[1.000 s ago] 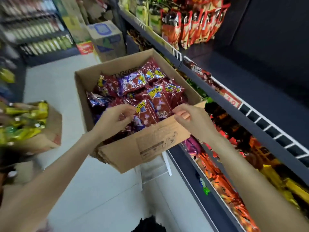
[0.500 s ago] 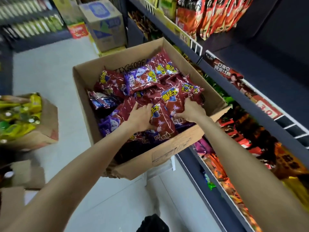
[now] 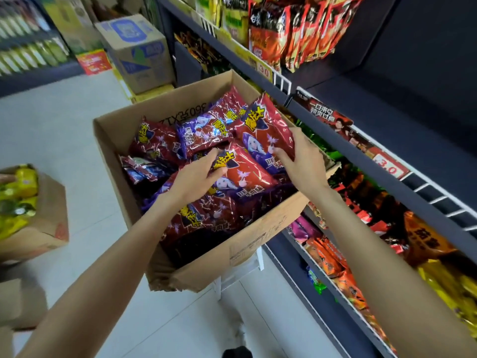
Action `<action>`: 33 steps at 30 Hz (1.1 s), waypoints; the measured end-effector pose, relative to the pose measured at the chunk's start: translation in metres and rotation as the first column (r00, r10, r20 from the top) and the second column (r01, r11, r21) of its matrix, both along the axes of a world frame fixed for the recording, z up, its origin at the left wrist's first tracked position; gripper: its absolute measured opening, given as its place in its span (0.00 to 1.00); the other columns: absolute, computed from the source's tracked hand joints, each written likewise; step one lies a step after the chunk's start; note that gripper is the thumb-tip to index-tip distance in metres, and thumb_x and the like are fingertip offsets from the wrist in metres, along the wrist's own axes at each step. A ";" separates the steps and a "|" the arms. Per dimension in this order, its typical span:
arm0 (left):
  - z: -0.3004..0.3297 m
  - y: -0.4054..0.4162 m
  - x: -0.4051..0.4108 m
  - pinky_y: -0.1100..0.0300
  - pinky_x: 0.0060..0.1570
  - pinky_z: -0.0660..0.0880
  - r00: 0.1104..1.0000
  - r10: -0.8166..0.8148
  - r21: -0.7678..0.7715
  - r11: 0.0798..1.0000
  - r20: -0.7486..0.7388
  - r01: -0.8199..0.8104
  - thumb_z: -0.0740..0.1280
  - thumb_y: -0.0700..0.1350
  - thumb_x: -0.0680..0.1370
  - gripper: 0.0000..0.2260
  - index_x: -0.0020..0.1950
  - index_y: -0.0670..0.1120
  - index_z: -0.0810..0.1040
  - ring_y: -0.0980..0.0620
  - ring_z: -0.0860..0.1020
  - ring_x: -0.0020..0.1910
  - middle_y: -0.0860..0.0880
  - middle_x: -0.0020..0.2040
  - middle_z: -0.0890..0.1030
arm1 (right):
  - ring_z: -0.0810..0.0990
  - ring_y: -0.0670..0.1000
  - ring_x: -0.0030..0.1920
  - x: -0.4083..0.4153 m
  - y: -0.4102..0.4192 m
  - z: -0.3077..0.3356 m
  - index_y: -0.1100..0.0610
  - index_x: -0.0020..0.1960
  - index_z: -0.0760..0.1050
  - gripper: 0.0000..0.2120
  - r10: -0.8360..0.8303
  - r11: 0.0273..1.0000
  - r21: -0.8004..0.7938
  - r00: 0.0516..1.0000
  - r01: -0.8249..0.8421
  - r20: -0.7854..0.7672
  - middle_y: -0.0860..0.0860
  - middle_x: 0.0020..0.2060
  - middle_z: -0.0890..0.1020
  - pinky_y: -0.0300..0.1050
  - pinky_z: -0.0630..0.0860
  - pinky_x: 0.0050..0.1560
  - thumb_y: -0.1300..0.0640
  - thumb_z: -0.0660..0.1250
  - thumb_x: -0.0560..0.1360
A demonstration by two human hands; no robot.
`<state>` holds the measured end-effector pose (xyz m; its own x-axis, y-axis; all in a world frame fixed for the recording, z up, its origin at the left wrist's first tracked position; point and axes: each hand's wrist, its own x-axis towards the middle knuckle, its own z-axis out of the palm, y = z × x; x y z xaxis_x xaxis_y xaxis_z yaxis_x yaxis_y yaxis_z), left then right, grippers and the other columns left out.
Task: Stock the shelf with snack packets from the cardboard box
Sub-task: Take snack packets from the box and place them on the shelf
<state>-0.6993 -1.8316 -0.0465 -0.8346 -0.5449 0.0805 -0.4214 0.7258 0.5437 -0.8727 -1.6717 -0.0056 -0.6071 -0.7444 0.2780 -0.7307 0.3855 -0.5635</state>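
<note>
Your right hand grips a red packet lifted above the box, its long axis tilted toward the empty shelf on your right; your left hand pinches another packet lying in the box.

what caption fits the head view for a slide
Both hands lift red snack packets from the cardboard box beside the shelf.
</note>
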 end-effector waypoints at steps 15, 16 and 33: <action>0.096 0.129 -0.018 0.73 0.51 0.71 0.931 -0.155 0.329 0.906 -0.330 0.267 0.68 0.44 0.77 0.10 0.55 0.55 0.74 0.68 0.77 0.47 0.65 0.46 0.81 | 0.81 0.51 0.43 0.019 0.208 0.051 0.49 0.70 0.60 0.26 -0.268 0.947 -0.153 0.958 0.282 0.105 0.49 0.51 0.81 0.48 0.78 0.43 0.44 0.62 0.76; 0.094 0.144 -0.025 0.73 0.48 0.72 0.931 -0.237 0.340 0.882 -0.277 0.325 0.68 0.42 0.77 0.11 0.56 0.54 0.74 0.65 0.78 0.48 0.61 0.48 0.81 | 0.81 0.52 0.46 0.020 0.230 0.050 0.49 0.70 0.60 0.25 -0.300 0.938 -0.145 0.948 0.313 0.107 0.50 0.52 0.80 0.48 0.77 0.45 0.43 0.61 0.76; 0.119 0.484 -0.166 0.68 0.49 0.73 0.762 -0.149 0.473 0.704 -0.631 0.530 0.67 0.50 0.77 0.01 0.47 0.55 0.77 0.63 0.79 0.46 0.57 0.44 0.82 | 0.76 0.45 0.60 -0.014 0.579 0.052 0.48 0.72 0.55 0.30 -0.609 0.560 -0.430 0.704 0.708 0.366 0.35 0.57 0.73 0.45 0.72 0.61 0.64 0.65 0.77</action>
<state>-0.8657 -1.3477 0.0728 -0.8941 -0.3153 0.3180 0.2666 0.1957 0.9437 -0.8871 -1.0930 0.0464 -0.9385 0.1094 0.3274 -0.2732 0.3442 -0.8983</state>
